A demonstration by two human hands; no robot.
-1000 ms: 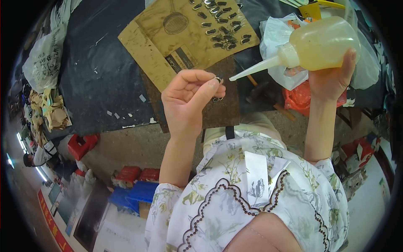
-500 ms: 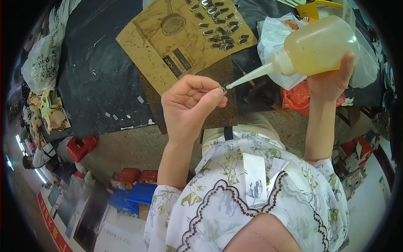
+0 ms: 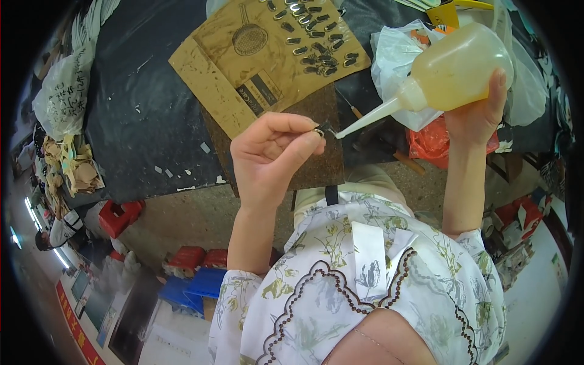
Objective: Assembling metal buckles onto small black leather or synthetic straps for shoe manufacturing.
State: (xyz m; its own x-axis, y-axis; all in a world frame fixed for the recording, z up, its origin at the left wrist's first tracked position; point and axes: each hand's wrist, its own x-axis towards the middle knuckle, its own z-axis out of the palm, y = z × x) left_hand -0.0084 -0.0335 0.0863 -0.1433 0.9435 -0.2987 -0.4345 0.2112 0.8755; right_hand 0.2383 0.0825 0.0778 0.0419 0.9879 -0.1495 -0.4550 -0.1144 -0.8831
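Note:
Between thumb and forefinger, my left hand [image 3: 275, 149] pinches a small dark piece with a metal ring [image 3: 319, 132], above a brown board [image 3: 316, 164]. My right hand [image 3: 477, 112] grips a translucent squeeze bottle [image 3: 462, 67] of yellowish liquid, tilted so its long white nozzle [image 3: 368, 118] points down and left. The nozzle tip is close to the small piece, with a slight gap between them. On a brown cardboard sheet [image 3: 213, 79] lie several similar small dark pieces with metal rims [image 3: 319, 36], mostly at its right side.
The table has a black cover [image 3: 152, 91]. White plastic bags [image 3: 389, 55] and a red bag [image 3: 429, 143] lie on the right, near a wooden-handled tool [image 3: 409, 163]. A wrapped bag [image 3: 61, 97] stands at far left. A red stool [image 3: 120, 218] is on the floor.
The bottle's nozzle tip has moved slightly down and right, away from the small piece. My left hand has shifted a little to the left, still pinching it.

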